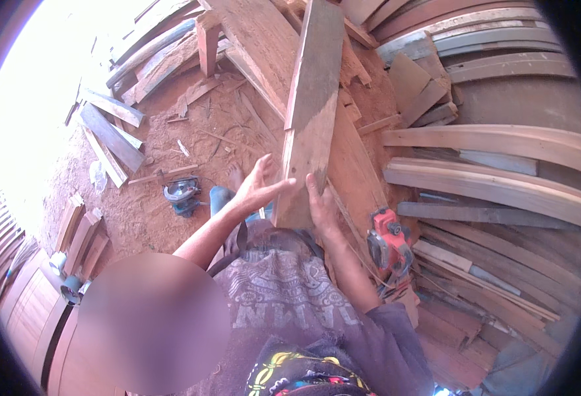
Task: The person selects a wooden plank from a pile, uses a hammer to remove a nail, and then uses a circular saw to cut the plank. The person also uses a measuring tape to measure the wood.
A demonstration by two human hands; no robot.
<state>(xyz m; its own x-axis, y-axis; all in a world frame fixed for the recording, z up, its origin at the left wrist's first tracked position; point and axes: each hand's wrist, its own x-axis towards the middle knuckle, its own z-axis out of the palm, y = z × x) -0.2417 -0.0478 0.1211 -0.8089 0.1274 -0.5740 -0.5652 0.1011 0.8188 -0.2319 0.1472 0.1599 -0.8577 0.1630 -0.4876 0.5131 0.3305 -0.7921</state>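
**Plank Held at Its Near End by Both Hands**

Where the long wooden plank (312, 105) runs away from the viewer toward the top of the picture, its near end is gripped between two hands. The left hand (258, 187) is set against the plank's left edge, its fingers (264, 166) spread wide and its thumb pressed onto the face of the wood. The right hand (321, 206) is laid against the lower right edge, its fingers closed flat along the board. The plank is thus held between the two palms, above a broader board (356, 165) that slopes beneath it.

A red power tool (388, 245) is seen just beside the right forearm, resting on stacked timber. A blue-grey circular saw (182, 193) lies on the sawdust-covered ground (165, 132), well apart to the left. Curved wooden pieces (495, 181) are piled along the right side, and loose offcuts (112, 135) are scattered at the upper left.
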